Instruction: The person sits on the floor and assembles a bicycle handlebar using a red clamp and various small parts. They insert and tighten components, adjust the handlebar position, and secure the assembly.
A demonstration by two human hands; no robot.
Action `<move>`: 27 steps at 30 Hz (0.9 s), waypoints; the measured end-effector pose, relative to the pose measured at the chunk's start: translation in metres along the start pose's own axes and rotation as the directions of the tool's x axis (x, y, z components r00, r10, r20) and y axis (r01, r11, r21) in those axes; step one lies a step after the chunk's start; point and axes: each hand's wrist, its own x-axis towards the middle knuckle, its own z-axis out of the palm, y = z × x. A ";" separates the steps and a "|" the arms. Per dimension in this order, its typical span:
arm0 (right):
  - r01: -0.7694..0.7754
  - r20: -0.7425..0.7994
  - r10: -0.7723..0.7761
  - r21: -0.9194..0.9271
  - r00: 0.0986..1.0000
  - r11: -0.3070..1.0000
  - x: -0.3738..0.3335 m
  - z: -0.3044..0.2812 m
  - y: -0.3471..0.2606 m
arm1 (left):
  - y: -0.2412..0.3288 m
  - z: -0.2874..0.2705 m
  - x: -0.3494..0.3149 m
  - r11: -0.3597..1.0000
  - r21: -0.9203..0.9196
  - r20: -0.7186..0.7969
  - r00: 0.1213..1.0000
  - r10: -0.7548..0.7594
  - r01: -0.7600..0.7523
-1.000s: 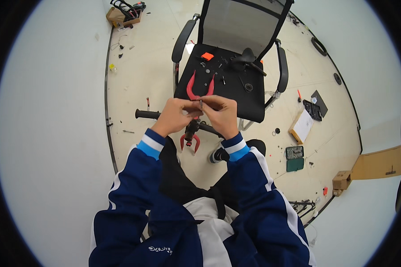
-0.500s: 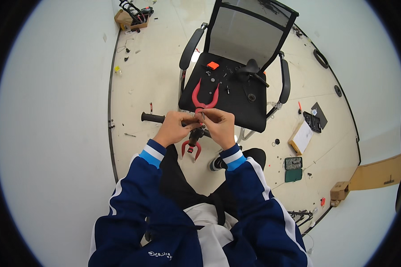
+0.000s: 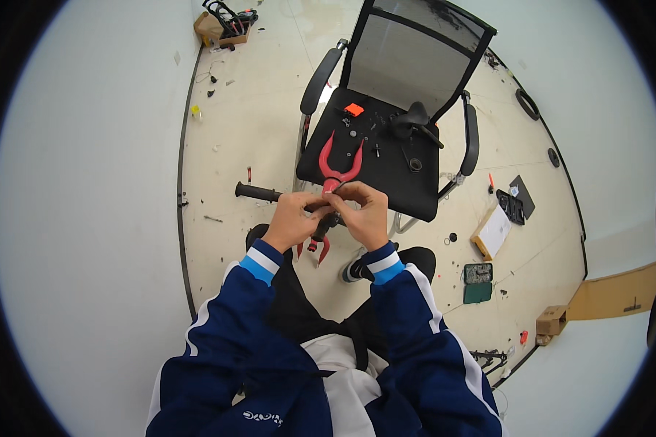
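"What's around?"
"A pale floor strewn with small parts, and a black, mesh-backed armchair in front of the person."
"And the glossy red, two-pronged fork?"
"Prongs over the chair's seat, stem end at the hands. The left hand and right hand meet there."
"Fingers?"
"Thumbs and fingertips drawn in close on both; whether they pinch the stem or something small, I can't tell."
"Below?"
"A black handlebar with a thick grip, and a second red fork."
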 end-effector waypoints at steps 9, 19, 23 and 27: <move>0.004 0.077 -0.016 0.156 0.997 0.988 -0.004 0.001 0.005 | -0.016 0.007 0.000 0.982 0.033 0.018 0.982 0.187 -0.187; 0.053 -0.078 -0.051 0.017 0.996 0.998 -0.015 0.011 0.001 | -0.014 0.014 -0.012 1.000 -0.010 -0.128 0.992 0.017 -0.018; 0.022 0.045 -0.030 0.182 0.999 0.983 -0.007 0.004 0.001 | -0.023 0.011 -0.007 0.995 -0.019 -0.052 0.994 0.092 -0.093; 0.069 -0.018 -0.068 0.084 0.998 0.994 -0.007 0.000 0.011 | -0.015 0.012 -0.006 0.993 0.045 -0.047 0.993 0.112 -0.110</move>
